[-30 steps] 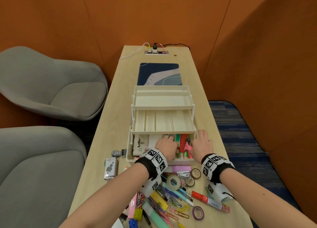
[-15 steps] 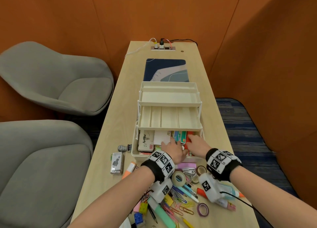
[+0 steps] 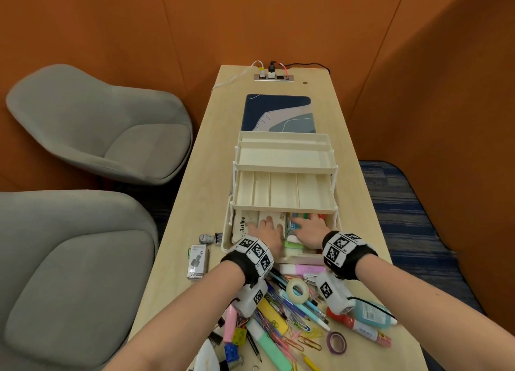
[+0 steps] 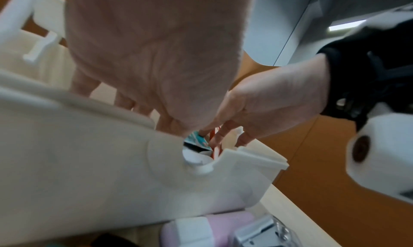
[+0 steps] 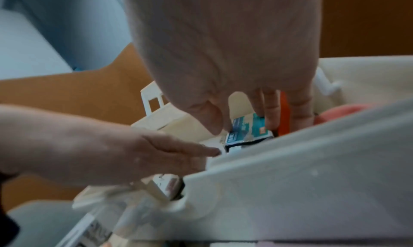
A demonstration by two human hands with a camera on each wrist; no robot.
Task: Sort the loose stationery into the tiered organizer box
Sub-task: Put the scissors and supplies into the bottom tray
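The cream tiered organizer box (image 3: 284,158) stands mid-table with its tiers stepped open. The two upper tiers hold nothing. Both hands reach into the bottom tier. My left hand (image 3: 267,228) lies flat with straight fingers on a white box, beside the Artline box (image 3: 242,225). My right hand (image 3: 309,228) holds a teal packet (image 5: 248,130) between thumb and fingers; an orange-red item stands just right of it. Loose stationery (image 3: 295,320) lies piled in front of the box: pens, highlighters, paper clips, a clear tape roll (image 3: 297,290).
A black clip packet (image 3: 198,260) and a binder clip (image 3: 207,238) lie left of the box. A blue glue bottle (image 3: 370,313) and purple tape (image 3: 336,342) lie at the right front. A mouse pad (image 3: 278,114) lies behind the box. Grey chairs (image 3: 97,125) stand left.
My right hand moved from the box's right rim into the bottom tier onto the teal packet. My left hand slid left onto the white box.
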